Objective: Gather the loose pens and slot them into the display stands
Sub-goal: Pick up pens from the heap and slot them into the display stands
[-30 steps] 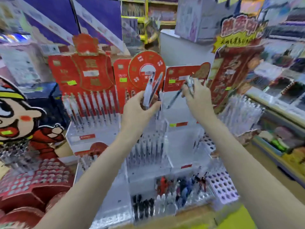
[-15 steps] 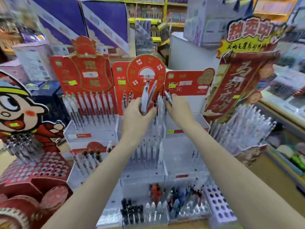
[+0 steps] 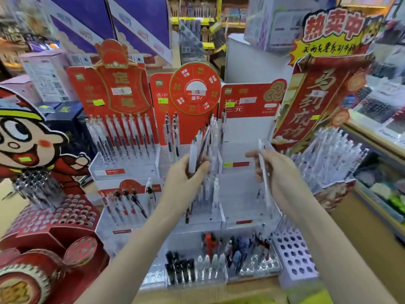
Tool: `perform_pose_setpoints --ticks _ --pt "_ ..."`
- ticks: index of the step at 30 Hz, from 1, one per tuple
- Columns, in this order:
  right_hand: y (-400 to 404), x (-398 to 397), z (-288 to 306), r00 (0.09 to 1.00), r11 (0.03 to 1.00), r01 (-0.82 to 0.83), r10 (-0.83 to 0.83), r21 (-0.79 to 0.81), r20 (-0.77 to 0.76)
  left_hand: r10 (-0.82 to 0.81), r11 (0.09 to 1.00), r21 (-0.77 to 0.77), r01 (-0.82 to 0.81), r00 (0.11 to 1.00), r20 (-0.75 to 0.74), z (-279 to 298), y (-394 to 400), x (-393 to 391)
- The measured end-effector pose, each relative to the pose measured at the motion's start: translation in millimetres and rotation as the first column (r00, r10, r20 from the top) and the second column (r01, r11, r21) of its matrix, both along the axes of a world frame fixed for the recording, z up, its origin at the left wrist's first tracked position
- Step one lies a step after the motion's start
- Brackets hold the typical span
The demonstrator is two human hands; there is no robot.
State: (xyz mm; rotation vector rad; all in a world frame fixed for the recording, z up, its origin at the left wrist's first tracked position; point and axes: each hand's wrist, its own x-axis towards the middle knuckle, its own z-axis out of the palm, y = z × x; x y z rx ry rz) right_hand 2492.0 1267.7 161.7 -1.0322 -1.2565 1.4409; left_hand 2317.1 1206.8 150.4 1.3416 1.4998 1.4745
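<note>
My left hand (image 3: 184,178) grips a small bunch of pens (image 3: 198,150), white and dark-barrelled, pointing up in front of the middle stand. My right hand (image 3: 274,172) holds one white pen (image 3: 264,172) upright, tip down, over the clear right stand (image 3: 247,194), whose tiers look bare. The middle clear stand (image 3: 210,194) holds several white pens. The left stand (image 3: 125,165) carries a full row of pens under a red backboard.
A red round stand with holes (image 3: 54,222) and a cartoon cutout (image 3: 24,137) are at left. Low trays (image 3: 197,273) hold dark and coloured pens. A white perforated stand (image 3: 293,255) and a red banner stand of clear pens (image 3: 328,154) sit at right. Shelves run behind.
Both hands have dropped lower in front of the stands. My right hand moved right and away from the left hand's bunch, now carrying a single white pen over the right stand.
</note>
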Motion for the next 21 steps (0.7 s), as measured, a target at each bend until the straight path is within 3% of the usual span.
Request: perform_pose_setpoints --ticks 3,9,15,21 --pt "-26 45 -21 0.958 0.986 0.119 -0.144 0.115 0.247 -0.080 0.997 -0.023 0.079 0.994 -0.068 -13 -4 10" --pt "-53 123 -55 0.765 0.880 0.394 -0.474 0.265 0.436 -0.327 0.941 -0.162 0.296 0.919 -0.221 -45 -2 50" --pt "-44 175 -93 0.446 0.859 0.310 -0.510 0.408 0.736 -0.399 0.914 -0.240 0.328 0.836 -0.377 -76 8 104" --pt "2 227 -132 0.429 0.857 0.280 -0.515 0.433 0.742 -0.334 0.934 -0.277 0.227 0.830 -0.446 -96 31 156"
